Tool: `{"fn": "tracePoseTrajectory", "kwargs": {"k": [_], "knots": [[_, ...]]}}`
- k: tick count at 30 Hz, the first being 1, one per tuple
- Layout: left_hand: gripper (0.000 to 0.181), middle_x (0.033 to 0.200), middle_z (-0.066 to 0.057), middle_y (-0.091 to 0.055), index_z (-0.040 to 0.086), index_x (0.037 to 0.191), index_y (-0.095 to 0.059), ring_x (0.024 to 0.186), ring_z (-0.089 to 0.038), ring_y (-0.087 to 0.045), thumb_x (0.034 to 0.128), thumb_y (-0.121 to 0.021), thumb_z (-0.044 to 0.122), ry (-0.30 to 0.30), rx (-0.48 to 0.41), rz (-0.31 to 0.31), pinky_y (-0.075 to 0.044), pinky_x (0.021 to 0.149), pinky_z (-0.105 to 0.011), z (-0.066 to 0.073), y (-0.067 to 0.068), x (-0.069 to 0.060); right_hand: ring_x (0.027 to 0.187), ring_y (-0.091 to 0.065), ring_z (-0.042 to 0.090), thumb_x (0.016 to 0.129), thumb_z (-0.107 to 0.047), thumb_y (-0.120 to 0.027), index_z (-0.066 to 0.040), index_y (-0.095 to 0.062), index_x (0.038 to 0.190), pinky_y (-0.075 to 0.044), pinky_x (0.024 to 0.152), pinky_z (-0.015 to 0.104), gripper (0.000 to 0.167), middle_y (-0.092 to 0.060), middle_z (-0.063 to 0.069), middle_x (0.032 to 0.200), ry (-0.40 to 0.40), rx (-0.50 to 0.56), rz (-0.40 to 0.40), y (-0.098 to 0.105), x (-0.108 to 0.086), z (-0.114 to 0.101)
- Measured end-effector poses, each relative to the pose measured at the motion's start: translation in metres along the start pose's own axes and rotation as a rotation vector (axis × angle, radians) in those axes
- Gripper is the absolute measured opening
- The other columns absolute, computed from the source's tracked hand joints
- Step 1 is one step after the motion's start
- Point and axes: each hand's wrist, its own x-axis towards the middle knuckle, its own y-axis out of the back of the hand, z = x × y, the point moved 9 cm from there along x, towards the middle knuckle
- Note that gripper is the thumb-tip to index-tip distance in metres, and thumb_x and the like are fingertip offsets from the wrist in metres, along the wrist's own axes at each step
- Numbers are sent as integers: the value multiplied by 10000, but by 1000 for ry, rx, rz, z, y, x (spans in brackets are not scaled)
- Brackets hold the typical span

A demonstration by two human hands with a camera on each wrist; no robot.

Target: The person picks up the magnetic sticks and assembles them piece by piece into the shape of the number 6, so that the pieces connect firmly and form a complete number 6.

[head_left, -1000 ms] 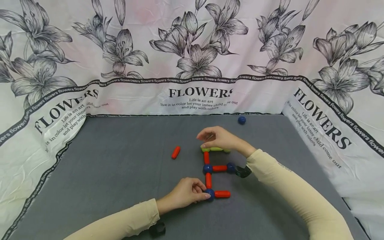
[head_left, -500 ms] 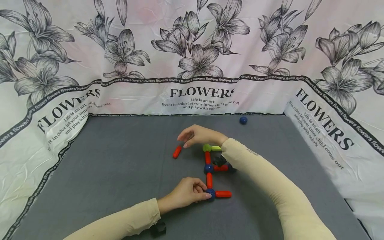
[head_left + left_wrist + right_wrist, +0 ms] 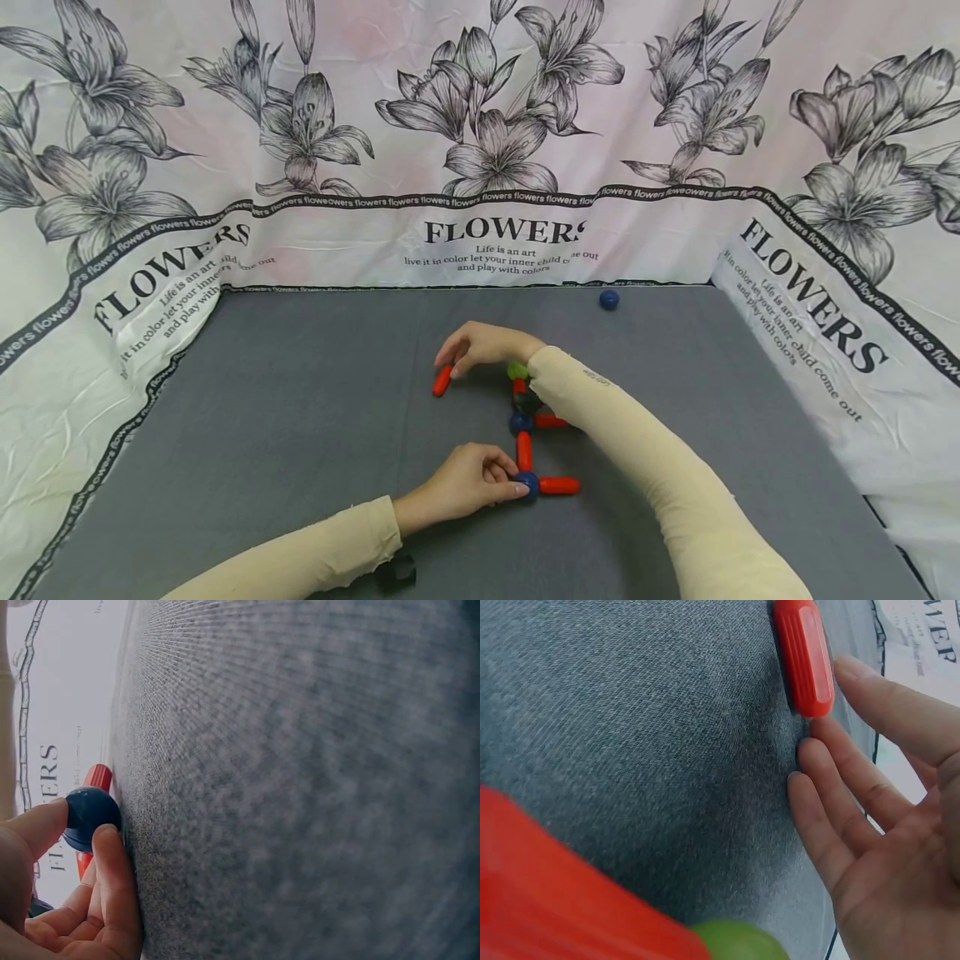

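Observation:
In the head view, my left hand point(image 3: 465, 482) pinches a blue ball point(image 3: 527, 486) at the near corner of a figure of rods and balls; the left wrist view shows thumb and fingertip on that ball point(image 3: 91, 817). A red rod point(image 3: 559, 485) sticks out rightward from it, and another red rod point(image 3: 524, 451) leads up to a second blue ball point(image 3: 521, 422). Further left, my right hand point(image 3: 483, 346) reaches over a loose red rod point(image 3: 442, 381). In the right wrist view, thumb and relaxed fingers lie around one end of that rod point(image 3: 805, 660), not visibly gripping it.
A green ball point(image 3: 517, 371) tops the figure; my right sleeve covers the parts to its right. A loose blue ball point(image 3: 609, 300) lies at the far edge of the grey cloth point(image 3: 300, 400). Flower-printed fabric point(image 3: 495, 250) stands behind and at both sides.
My right hand has moved left from above the green parts, then down to the loose red rod. The left hand stays on the near blue ball.

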Motion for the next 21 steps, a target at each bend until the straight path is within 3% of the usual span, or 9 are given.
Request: {"fn": "tracePoseTrajectory", "kwargs": {"k": [9,21], "knots": [[237,693,29,-655,65,964,-711,530,-48,-572,863,-778,268,-10,4,2,-507,499,-209,1,0,0,901,-648,97,863,-94,-755,-126,-747,1132,-526,837,230,271,-741,45,1082,-41,-19,-10,-3,8,1],[231,699,31,-655,66,965,-713,526,-42,-568,868,-773,267,-22,8,0,-501,497,-203,1,0,-1,939,-567,126,823,-107,-799,-140,-766,1045,-476,797,204,226,-628,44,1116,-79,-98,-6,-7,14,3]]}}
